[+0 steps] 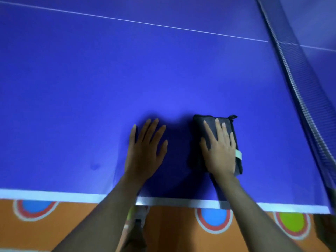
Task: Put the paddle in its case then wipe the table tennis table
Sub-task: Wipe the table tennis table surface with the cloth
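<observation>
Your left hand (pixel 145 151) lies flat, fingers spread, on the blue table (pixel 127 70) at lower centre | your right hand (pixel 221 151) presses straight-fingered on a dark folded cloth (pixel 201 124) just right of it | hands apart | net (pixel 300 88) along the right edge | orange floor (pixel 172 233) at the bottom

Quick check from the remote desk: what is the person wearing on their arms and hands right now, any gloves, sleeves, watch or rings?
Nothing shows on either arm. The left hand and right hand are both bare, with no gloves. Both forearms are uncovered up to the frame edge, so any sleeves end out of view. No watch, bracelet or ring can be made out, though the picture is somewhat blurred. Fingernails look short and unpainted.
</observation>
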Demonstrator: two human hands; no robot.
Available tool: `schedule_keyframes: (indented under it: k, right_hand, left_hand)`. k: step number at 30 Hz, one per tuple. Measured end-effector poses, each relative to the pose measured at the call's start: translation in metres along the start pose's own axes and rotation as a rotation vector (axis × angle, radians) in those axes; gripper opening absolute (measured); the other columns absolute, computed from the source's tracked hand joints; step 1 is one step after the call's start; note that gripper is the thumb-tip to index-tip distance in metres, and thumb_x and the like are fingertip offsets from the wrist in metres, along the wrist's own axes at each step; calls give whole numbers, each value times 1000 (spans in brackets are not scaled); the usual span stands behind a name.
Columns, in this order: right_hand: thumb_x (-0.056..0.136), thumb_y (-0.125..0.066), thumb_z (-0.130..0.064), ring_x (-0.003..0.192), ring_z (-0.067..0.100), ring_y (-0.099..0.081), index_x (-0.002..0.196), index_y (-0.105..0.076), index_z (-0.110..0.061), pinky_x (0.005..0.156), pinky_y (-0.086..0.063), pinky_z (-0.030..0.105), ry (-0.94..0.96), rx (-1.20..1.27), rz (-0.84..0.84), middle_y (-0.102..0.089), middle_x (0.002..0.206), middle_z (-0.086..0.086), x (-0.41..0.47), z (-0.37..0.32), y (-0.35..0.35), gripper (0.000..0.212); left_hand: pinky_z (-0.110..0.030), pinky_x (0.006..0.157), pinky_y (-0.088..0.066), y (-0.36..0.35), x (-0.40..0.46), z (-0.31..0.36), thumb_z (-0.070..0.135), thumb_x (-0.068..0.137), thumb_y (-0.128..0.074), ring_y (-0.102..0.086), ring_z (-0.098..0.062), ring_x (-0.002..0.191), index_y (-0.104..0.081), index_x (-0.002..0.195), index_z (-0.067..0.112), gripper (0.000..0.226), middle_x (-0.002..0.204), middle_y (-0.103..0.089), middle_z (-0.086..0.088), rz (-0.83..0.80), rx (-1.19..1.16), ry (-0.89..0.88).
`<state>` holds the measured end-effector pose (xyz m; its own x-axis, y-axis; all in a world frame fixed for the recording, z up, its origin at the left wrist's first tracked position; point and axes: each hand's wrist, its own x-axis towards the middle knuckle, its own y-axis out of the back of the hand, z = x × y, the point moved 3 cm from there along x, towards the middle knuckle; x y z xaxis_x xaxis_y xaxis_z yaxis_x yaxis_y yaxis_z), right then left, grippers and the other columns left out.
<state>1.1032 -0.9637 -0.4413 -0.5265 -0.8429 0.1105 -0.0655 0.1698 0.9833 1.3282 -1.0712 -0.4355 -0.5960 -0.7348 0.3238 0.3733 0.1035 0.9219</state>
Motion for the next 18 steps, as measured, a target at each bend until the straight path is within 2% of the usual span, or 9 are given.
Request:
schedule_keyframes:
  k: [3,7,10,11,12,15,18]
  right_hand:
    - [99,-36,-45,157,31,-26,160,-38,-33,126,-21,51,10,12,-15,-34,168,9,-64,9,9,63]
    - [101,-36,-43,156,33,-28,159,-41,-30,124,-25,54,2,26,-16,-37,167,7,-143,30,16,60]
    - [106,-16,-48,161,32,-4,163,-30,-33,127,-12,55,79,-111,-187,-13,175,0,-173,43,13,61]
    - [106,-12,-49,162,33,1,164,-28,-35,127,-8,56,93,-144,-210,-7,175,-2,-171,46,12,62]
    - [105,-16,-51,161,33,-2,163,-29,-36,127,-9,57,67,-115,-191,-10,175,-1,-164,47,13,62]
    - [96,-38,-53,158,32,-22,159,-40,-37,125,-14,59,-63,29,-54,-29,170,4,-133,47,20,65]
    - [93,-38,-55,159,28,-19,160,-37,-40,127,-12,56,-67,7,-14,-26,171,3,-95,54,17,68]
  left_hand:
    - [-55,120,-28,9,-2,8,39,106,-42,-41,-27,148,-56,144,18,46,156,-49,-5,10,27,-26]
    - [-53,120,-28,21,-18,39,31,104,-41,-38,-28,148,-51,144,20,42,158,-45,-5,-3,10,87]
    - [-52,119,-30,19,-33,65,30,105,-34,-37,-28,148,-50,145,21,43,158,-43,-5,-55,33,107]
    - [-52,118,-30,16,-34,73,30,105,-32,-37,-27,149,-50,145,21,44,159,-43,-4,-72,31,110]
    - [-53,118,-30,14,-33,79,31,106,-31,-36,-27,149,-50,145,22,45,159,-43,-5,-81,23,114]
    - [-55,118,-30,3,-22,93,31,106,-32,-37,-27,149,-51,145,22,44,158,-44,-5,-77,-12,121]
    - [-57,120,-26,-11,-17,98,31,108,-36,-37,-27,149,-51,147,21,43,159,-44,-5,-46,-20,121]
